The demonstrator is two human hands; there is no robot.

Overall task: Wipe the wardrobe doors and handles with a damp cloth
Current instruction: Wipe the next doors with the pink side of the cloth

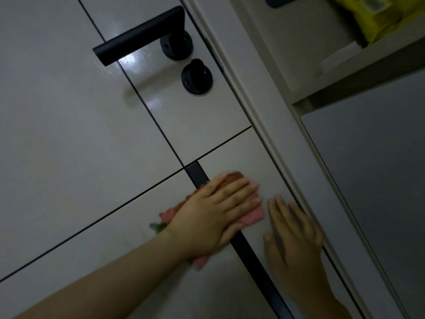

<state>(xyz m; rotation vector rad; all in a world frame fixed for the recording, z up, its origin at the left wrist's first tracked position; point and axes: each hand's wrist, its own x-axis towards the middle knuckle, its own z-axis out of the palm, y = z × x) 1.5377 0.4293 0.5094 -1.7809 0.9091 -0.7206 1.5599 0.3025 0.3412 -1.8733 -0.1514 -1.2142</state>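
Nearest the camera, two bare forearms reach up from the bottom edge toward a pale grey door (69,146), seen at a steep tilt. The left hand (208,216) lies flat with fingers straight and close together, pressing a pink cloth (254,215) against the door. The cloth pokes out around the hand on several sides, and a small green bit of it shows by the wrist. Under this hand and cloth runs a black strip (249,252), a narrow dark band set into the door that continues down toward the bottom edge of the view.

Just beside it, the right hand (295,236) rests palm-down on the door with fingers straight and slightly spread, holding nothing. Its outer fingers lie near the door's edge and the pale frame (271,116).

Thin dark grooves divide the door into panels. Farther up, a black lever handle (140,35) juts out from a round base, and just below that sits a black round lock knob (196,77). A patch of light glints on the door behind the lever.

Beyond the frame, at upper right, is a shelf (358,74) with a yellow package (377,14) on it, too blurred to read.
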